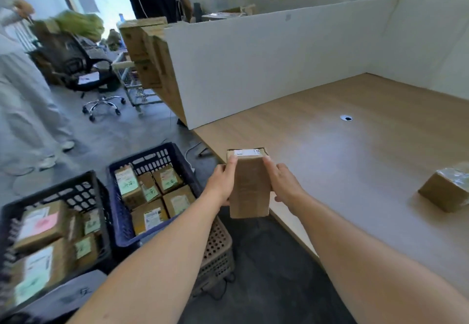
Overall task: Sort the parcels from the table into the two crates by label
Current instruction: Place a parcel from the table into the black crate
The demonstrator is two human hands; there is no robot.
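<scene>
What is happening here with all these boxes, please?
A person is sorting parcels. The left hand and right hand grip a cardboard parcel between them at the near edge of the table. On the floor to the left, a blue crate and a black crate already hold several labelled parcels. Another parcel lies on the table.

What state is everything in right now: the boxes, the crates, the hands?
Held parcel, upright in the air over the table edge, label on its top end.
Left hand, grips that parcel's left side.
Right hand, grips its right side.
Blue crate, open, holding several labelled parcels.
Black crate, open, holding several labelled parcels.
Second parcel, lying on the table, untouched.
</scene>
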